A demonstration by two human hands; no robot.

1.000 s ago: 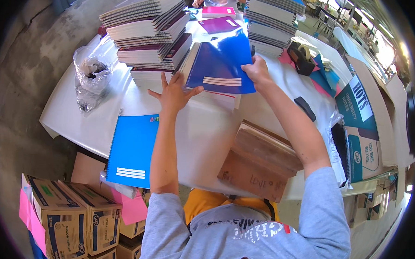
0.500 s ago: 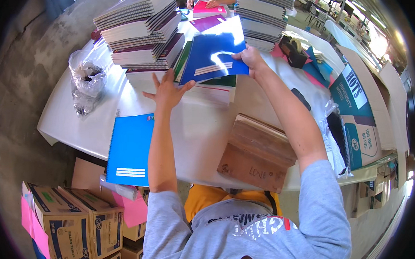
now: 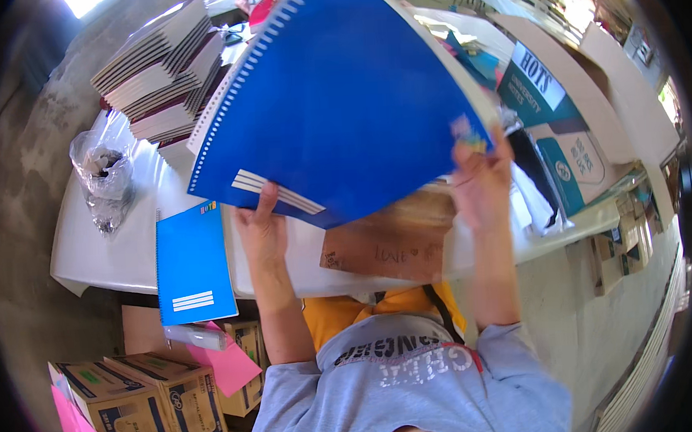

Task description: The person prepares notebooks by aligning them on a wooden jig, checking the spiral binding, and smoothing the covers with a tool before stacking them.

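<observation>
A dark blue spiral notebook [image 3: 341, 100] is held up in front of me, tilted, with a row of binding holes along its left edge. My left hand [image 3: 263, 229] grips its lower edge, thumb on the cover beside the white label lines. My right hand [image 3: 483, 183], blurred by motion, is closed on its right corner. Below my left hand, a lighter blue notebook [image 3: 195, 261] lies at the table's front edge, partly overhanging. A brown wooden block [image 3: 390, 249] with writing sits under the raised notebook, partly hidden.
A tall stack of spiral notebooks [image 3: 158, 77] stands at the back left, near a clear plastic bag [image 3: 103, 176] with dark contents. An open teal and white carton [image 3: 537, 92] stands on the right. Cardboard boxes [image 3: 138, 406] and pink sheets [image 3: 233, 368] are below the table's left side.
The dark blue notebook has come up and closer, and now covers the middle of the view. My left hand, spread open before, has closed on its lower edge. The view has shifted.
</observation>
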